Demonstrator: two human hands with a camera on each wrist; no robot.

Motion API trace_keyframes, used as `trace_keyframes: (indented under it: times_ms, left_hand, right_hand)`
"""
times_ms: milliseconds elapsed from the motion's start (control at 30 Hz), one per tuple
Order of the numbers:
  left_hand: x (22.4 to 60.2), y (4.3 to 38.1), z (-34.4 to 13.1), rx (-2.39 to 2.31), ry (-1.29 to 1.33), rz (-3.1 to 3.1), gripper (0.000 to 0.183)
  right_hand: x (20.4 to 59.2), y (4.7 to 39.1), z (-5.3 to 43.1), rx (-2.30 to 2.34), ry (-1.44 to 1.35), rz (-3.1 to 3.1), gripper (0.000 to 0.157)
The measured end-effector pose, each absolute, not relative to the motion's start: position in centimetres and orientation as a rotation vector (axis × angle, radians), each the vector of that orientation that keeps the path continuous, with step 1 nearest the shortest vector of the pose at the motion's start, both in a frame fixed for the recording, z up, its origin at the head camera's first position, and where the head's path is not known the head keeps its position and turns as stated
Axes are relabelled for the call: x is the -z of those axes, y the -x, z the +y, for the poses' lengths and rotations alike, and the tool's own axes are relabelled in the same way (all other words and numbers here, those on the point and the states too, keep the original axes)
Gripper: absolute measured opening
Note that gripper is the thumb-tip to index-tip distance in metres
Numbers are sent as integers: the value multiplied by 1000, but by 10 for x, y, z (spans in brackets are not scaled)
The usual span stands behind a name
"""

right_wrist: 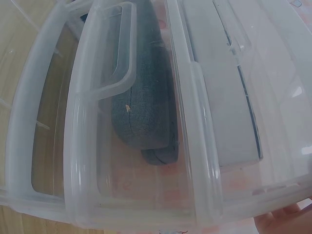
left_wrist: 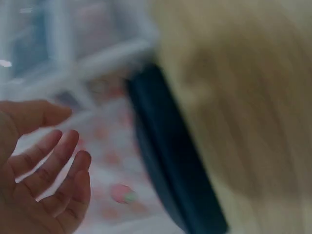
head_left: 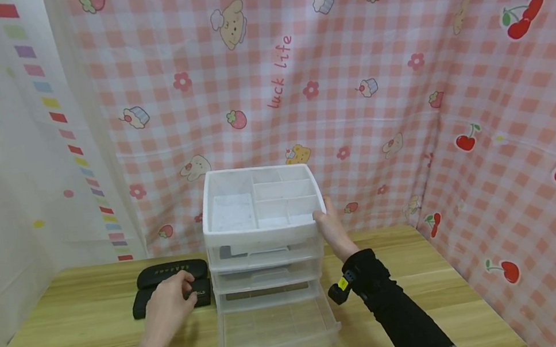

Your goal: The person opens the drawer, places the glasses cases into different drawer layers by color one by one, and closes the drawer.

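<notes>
A white drawer unit [head_left: 260, 236] with clear drawers stands mid-table, its bottom drawer [head_left: 275, 324] pulled out. My right hand [head_left: 334, 229] grips its upper right edge, thumb on the front corner; only some fingers [right_wrist: 287, 219] show in the right wrist view. Left of the unit lie two long black cases, a rear one [head_left: 170, 270] and a front one [head_left: 143, 303], with small lettering. Over the front case hovers my left hand [head_left: 169, 305], fingers loosely bent and holding nothing. The left wrist view shows that hand [left_wrist: 44, 170] apart from a dark case [left_wrist: 170, 146].
Through the drawer fronts show a dark grey rounded case [right_wrist: 141, 107] and a flat white item [right_wrist: 222, 97] with a dark edge. A divided tray [head_left: 233, 213] tops the unit. Patterned cloth [head_left: 246, 85] hangs behind and beside the wooden table [head_left: 69, 338].
</notes>
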State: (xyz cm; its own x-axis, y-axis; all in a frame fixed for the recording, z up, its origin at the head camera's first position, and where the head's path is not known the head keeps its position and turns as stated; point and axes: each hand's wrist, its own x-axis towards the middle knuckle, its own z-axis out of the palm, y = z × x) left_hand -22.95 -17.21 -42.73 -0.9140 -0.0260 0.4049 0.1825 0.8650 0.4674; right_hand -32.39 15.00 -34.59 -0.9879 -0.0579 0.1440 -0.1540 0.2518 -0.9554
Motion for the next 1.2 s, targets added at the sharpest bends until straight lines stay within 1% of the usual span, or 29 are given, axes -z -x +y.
trace_keyframes:
  times_ms: [200,300,400,500,767,1200]
  left_hand:
    - [454,250,-192,396,314,-2616,47]
    - [460,258,-202,352,377,-2668,56]
    - [463,264,-208,367,386,-2743,62]
    - [465,268,-210,360,374,-2798,65]
    - [468,274,-211,294,366,-2841,62]
    - [456,267,-216,318,440,-3031,67]
  right_hand:
    - [346,323,151,-1864,-212,-2415,47]
    - [346,322,150,-1882,-215,-2408,48]
    - [345,322,151,-1903,-218,-2398,49]
    - [345,322,151,-1929,-223,-2392,50]
    - [348,326,149,-1912,-202,-2362,48]
    - [346,324,147,-1907,-190,-2338,47]
